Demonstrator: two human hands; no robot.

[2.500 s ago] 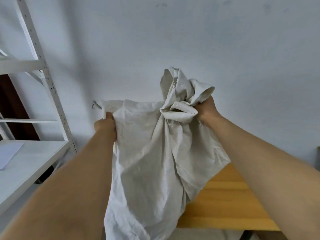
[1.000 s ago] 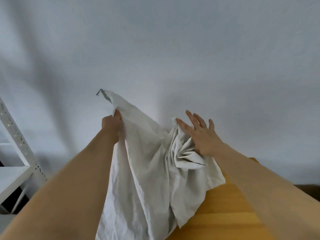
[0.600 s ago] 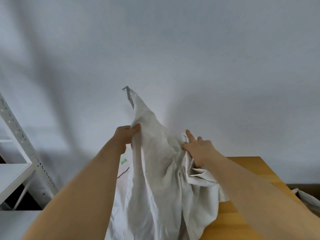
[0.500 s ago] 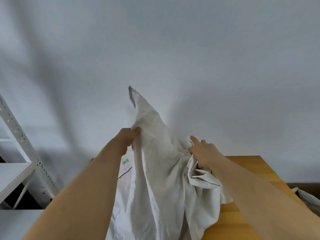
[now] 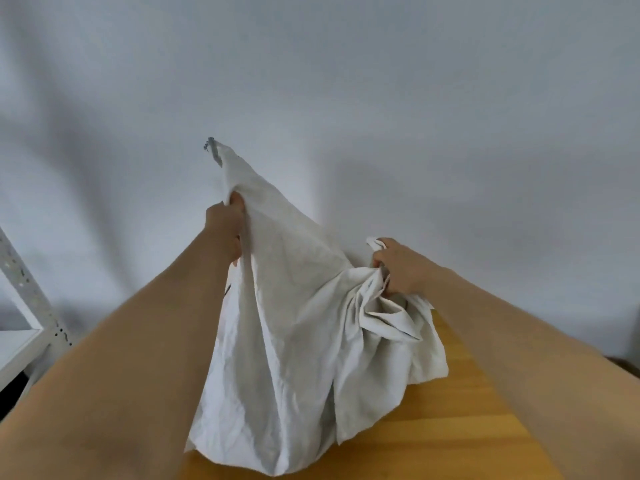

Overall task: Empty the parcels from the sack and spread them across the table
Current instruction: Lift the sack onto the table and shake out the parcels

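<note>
A pale cloth sack (image 5: 294, 334) hangs in front of me over the wooden table (image 5: 433, 441), its lower folds draping down onto the tabletop. My left hand (image 5: 225, 226) grips one upper corner and holds it high. Lower and to the right, my right hand (image 5: 401, 268) grips a bunched fold of the sack. No parcels show; the cloth hides whatever is under or inside it.
A white metal shelf unit (image 5: 24, 299) stands at the left edge, with one shelf board at about table height. A plain grey-white wall fills the background. Bare wood of the table shows to the right and front of the sack.
My right hand went from open fingers against the cloth to gripping a bunched fold. The left hand has kept its hold on the raised corner. The sack hangs a little lower.
</note>
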